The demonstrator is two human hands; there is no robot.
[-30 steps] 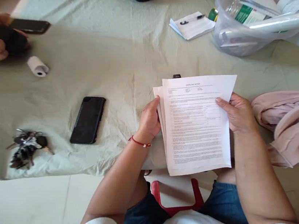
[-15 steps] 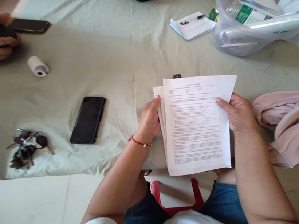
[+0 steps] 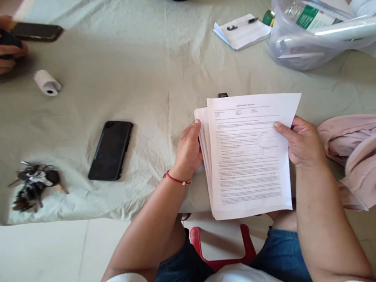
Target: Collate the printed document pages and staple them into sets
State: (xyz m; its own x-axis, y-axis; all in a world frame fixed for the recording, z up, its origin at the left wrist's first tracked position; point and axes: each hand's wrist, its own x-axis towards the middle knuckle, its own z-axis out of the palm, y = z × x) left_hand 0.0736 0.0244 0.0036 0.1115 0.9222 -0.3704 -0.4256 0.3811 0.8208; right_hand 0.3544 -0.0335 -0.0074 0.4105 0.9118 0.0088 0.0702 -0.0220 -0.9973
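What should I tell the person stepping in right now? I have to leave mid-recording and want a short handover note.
Left hand: grips the left edge of the stack of printed sheets, thumb on top.
Right hand: holds the stack's right edge, thumb on the front page.
The stack is held over the near edge of the cloth-covered table, sheets slightly fanned at the left.
Nearby: black phone, keys, pink cloth.
Done: sheets gathered in both hands. Left: cannot tell from this view.
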